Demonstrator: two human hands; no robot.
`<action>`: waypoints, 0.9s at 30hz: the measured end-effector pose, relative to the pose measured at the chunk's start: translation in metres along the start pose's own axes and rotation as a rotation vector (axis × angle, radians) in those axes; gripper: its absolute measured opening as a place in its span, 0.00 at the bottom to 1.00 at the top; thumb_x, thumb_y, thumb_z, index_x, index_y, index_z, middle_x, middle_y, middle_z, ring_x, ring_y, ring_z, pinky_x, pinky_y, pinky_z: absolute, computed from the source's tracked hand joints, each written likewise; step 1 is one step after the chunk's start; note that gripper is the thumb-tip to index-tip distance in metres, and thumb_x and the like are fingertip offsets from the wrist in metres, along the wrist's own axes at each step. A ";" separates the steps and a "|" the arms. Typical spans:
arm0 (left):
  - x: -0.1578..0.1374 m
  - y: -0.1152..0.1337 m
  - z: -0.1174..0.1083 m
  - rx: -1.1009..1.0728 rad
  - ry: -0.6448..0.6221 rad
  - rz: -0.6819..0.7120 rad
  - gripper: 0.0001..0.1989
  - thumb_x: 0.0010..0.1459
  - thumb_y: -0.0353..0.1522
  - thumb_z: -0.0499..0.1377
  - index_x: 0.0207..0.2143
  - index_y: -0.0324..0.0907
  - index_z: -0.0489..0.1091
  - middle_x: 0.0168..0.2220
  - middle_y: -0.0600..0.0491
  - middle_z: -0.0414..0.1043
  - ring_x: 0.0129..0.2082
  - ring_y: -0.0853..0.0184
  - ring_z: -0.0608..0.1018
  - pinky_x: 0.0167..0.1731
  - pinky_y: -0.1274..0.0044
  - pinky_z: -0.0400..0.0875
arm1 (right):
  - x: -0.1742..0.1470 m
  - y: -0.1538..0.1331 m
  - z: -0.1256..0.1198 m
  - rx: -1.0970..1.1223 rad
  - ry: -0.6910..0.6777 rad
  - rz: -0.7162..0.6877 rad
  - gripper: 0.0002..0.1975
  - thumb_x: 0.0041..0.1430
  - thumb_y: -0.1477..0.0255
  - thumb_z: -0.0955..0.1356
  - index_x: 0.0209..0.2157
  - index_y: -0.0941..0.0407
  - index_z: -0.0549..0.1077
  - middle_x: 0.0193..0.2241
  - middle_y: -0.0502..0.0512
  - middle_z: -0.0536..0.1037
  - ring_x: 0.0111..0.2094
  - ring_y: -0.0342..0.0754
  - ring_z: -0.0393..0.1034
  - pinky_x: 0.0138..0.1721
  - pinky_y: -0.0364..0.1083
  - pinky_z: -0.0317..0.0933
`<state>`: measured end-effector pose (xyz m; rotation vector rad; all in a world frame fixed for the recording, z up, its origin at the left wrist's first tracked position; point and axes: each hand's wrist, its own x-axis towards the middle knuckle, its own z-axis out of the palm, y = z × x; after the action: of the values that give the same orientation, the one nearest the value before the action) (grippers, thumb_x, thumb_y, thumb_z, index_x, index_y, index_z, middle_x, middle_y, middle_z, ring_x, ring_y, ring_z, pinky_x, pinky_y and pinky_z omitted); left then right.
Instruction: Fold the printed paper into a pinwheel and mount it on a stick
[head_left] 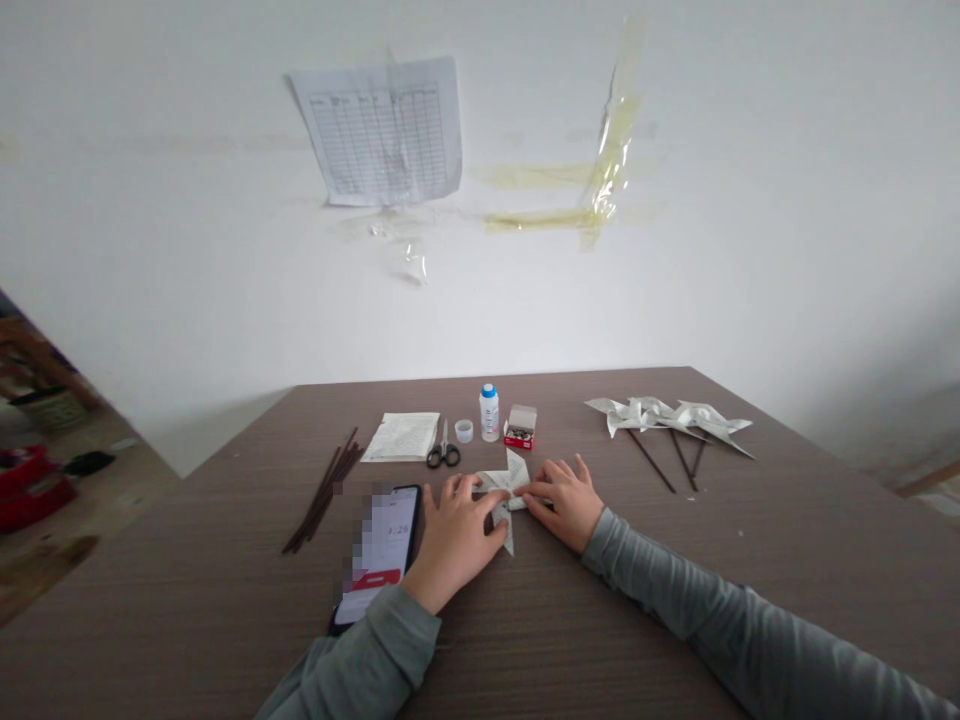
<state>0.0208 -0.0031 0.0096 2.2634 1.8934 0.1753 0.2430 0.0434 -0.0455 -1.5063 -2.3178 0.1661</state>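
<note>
A folded pinwheel (516,464) of printed paper lies on the table in front of me, its pointed blades spread out. My left hand (463,530) holds it from the left, with fingertips on the blades and near the centre. From the right, my right hand (564,500) presses its fingertips at the pinwheel's centre, the other fingers slightly raised. The fingers hide part of the middle, so I cannot make out whether a pin sits there. Just beyond the pinwheel stands an open red box (520,432) of small dark items, beside a white bottle (489,414) with a blue cap.
Left of the bottle are a small clear cup (463,432), black-handled scissors (443,454) and paper sheets (401,437). Dark sticks (324,490) lie farther left, near a phone (379,555). Several pinwheels on sticks (667,414) rest at the right. A wall (225,270) rises behind the table.
</note>
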 end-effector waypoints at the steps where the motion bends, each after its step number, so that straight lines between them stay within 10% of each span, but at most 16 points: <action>1: 0.000 0.000 0.000 0.000 0.000 0.003 0.27 0.81 0.34 0.69 0.77 0.59 0.88 0.82 0.40 0.81 0.87 0.33 0.75 0.89 0.26 0.57 | 0.000 0.000 0.000 0.001 0.002 0.000 0.18 0.86 0.69 0.73 0.60 0.37 0.97 0.52 0.56 0.88 0.61 0.61 0.84 0.86 0.87 0.59; 27: 0.006 -0.005 0.002 0.023 0.020 0.022 0.27 0.79 0.38 0.70 0.76 0.61 0.89 0.78 0.41 0.84 0.84 0.33 0.76 0.88 0.25 0.60 | -0.001 -0.004 0.000 -0.018 0.033 -0.016 0.19 0.86 0.70 0.74 0.64 0.37 0.96 0.53 0.58 0.88 0.60 0.61 0.83 0.84 0.86 0.63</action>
<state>0.0179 0.0035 0.0068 2.3067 1.8898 0.1807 0.2399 0.0407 -0.0449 -1.4877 -2.3106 0.1159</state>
